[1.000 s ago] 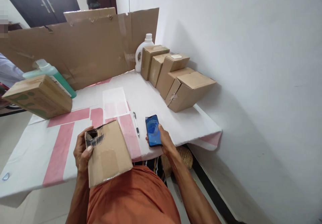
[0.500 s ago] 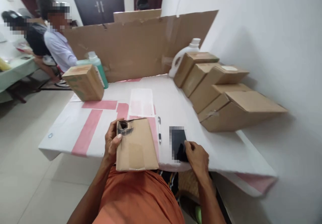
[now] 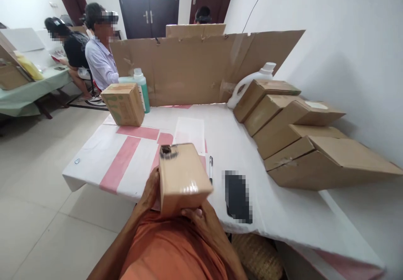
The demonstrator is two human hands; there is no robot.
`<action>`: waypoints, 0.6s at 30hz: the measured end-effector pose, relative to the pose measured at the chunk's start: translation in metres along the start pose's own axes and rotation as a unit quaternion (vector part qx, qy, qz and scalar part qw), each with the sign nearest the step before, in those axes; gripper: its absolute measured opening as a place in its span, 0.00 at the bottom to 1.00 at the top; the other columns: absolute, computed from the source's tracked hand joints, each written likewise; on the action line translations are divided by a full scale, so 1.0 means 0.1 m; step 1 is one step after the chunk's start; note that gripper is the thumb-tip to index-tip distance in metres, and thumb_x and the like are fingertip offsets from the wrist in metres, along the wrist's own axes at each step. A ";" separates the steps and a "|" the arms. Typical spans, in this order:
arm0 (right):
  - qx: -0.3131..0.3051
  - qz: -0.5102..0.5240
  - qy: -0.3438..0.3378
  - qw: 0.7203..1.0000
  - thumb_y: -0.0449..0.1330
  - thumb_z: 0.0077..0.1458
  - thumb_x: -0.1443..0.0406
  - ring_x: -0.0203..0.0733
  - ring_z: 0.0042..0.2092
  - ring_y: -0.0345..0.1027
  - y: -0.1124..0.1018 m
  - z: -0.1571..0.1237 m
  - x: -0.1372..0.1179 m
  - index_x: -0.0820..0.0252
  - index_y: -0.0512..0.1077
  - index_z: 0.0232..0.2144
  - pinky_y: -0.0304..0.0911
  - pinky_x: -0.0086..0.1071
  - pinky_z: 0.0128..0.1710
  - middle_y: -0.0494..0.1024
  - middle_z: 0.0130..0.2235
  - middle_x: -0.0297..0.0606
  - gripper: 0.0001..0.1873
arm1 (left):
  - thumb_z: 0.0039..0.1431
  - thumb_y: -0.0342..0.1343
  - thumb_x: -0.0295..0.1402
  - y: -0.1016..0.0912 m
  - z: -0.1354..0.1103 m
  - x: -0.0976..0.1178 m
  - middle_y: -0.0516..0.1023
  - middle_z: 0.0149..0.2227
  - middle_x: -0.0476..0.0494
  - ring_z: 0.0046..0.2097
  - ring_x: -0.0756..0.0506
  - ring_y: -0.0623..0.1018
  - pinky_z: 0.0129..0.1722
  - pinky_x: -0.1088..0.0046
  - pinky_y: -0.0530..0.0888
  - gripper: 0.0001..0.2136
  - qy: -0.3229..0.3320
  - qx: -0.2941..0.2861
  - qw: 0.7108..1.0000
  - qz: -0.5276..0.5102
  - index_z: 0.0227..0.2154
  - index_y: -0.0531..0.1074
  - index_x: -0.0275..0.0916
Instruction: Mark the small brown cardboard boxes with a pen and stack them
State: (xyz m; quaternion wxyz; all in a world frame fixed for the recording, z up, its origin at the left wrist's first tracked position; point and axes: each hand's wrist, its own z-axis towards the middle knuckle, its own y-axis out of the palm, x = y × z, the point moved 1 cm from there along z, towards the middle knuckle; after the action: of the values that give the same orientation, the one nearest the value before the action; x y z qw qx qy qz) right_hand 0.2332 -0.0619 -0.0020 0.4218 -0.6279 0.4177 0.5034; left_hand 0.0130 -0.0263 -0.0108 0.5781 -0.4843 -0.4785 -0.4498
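Note:
I hold a small cardboard box (image 3: 182, 177) with a torn, dark-marked corner over the near table edge, above my lap. My left hand (image 3: 150, 191) grips its left side, fingers wrapped behind it. My right hand (image 3: 197, 218) supports it from underneath, fingers curled on its near bottom edge. A dark phone (image 3: 237, 196) lies flat on the white and pink table cover (image 3: 126, 162) just right of the box. A pen (image 3: 210, 168) lies between box and phone.
Several closed cardboard boxes (image 3: 292, 133) lean in a row along the right wall, with a white jug (image 3: 252, 82) behind them. A printed box (image 3: 124, 103) and green bottle (image 3: 140, 87) stand far left. A cardboard screen (image 3: 195, 66) backs the table. Two people (image 3: 94, 53) sit beyond.
My right hand left the phone and moved under the box, which both hands now hold. The camera view swung left and up, showing more of the room.

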 end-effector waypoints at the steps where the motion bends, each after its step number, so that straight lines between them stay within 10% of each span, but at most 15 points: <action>1: -0.003 0.003 0.000 1.000 0.64 0.58 0.48 0.56 0.51 0.77 -0.02 0.02 -0.06 0.59 0.76 0.52 0.73 0.46 0.51 0.82 0.52 0.48 0.28 | 0.69 0.38 0.59 -0.07 -0.04 0.04 0.77 0.60 0.34 0.63 0.34 0.73 0.65 0.53 0.67 0.34 -0.002 -0.013 1.000 0.012 0.59 0.72 0.38; 7: 0.074 -0.011 -0.030 0.997 0.56 0.62 0.39 0.59 0.63 0.69 -0.19 0.26 -0.44 0.59 0.61 0.69 0.69 0.47 0.58 0.74 0.63 0.51 0.44 | 0.68 0.50 0.54 -0.39 -0.23 0.44 0.65 0.69 0.35 0.68 0.36 0.68 0.66 0.59 0.67 0.36 -0.011 -0.028 0.996 0.078 0.73 0.53 0.41; 13: 0.070 -0.030 -0.062 0.995 0.49 0.64 0.37 0.54 0.76 0.44 -0.04 0.42 -0.38 0.55 0.52 0.74 0.42 0.51 0.74 0.53 0.75 0.45 0.46 | 0.69 0.41 0.59 -0.34 -0.24 0.22 0.70 0.65 0.32 0.67 0.34 0.69 0.67 0.52 0.64 0.38 -0.075 -0.008 0.989 0.127 0.71 0.56 0.38; 18: 0.008 0.040 -0.016 0.999 0.66 0.55 0.42 0.59 0.65 0.65 0.06 0.33 -0.03 0.47 0.40 0.76 0.66 0.55 0.61 0.54 0.74 0.51 0.58 | 0.67 0.39 0.62 -0.36 -0.28 -0.07 0.66 0.66 0.29 0.68 0.35 0.66 0.69 0.51 0.60 0.40 -0.081 0.032 0.988 0.129 0.70 0.58 0.36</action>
State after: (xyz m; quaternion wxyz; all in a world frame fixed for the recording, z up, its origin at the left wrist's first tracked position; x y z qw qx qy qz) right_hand 0.2173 -0.0319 -0.0039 0.4132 -0.5986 0.4399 0.5268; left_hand -0.0198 -0.0583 -0.0152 0.6056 -0.5581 -0.4714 -0.3155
